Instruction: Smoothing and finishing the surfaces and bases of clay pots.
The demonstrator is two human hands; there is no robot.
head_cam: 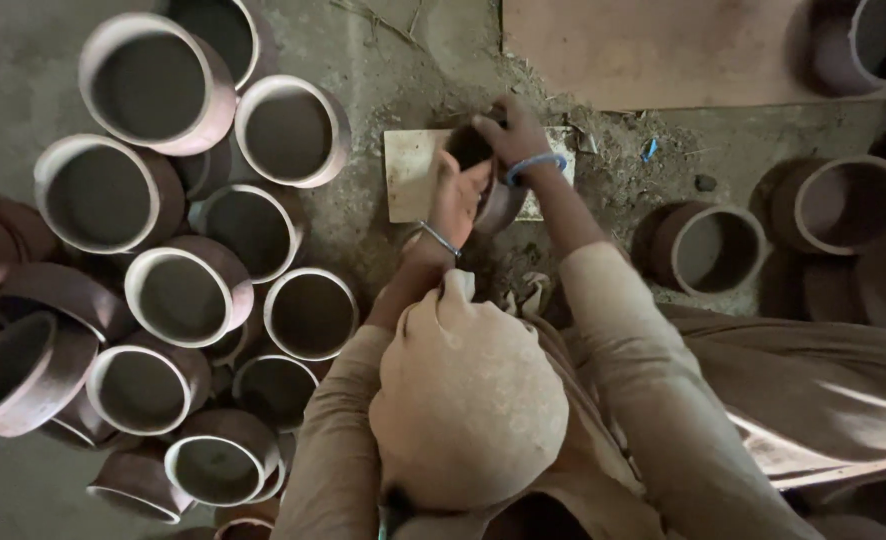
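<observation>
Both of my hands are closed around one small brown clay pot [501, 206], held tilted just above a pale flat tile [409, 172] on the dirt floor. My left hand [458, 200], with a thin metal bangle at the wrist, cups the pot's side from below. My right hand [511, 135], wearing a blue bangle, grips the rim from above, its fingers by the dark mouth. A cloth-covered head and tan sleeves fill the lower middle and hide the ground beneath them.
Several clay pots with pale rims [153, 85] lie piled at the left, mouths up or tilted. Darker pots [708, 248] stand at the right, another at the top right corner [878, 40]. A flat brown board [653, 50] lies at the top.
</observation>
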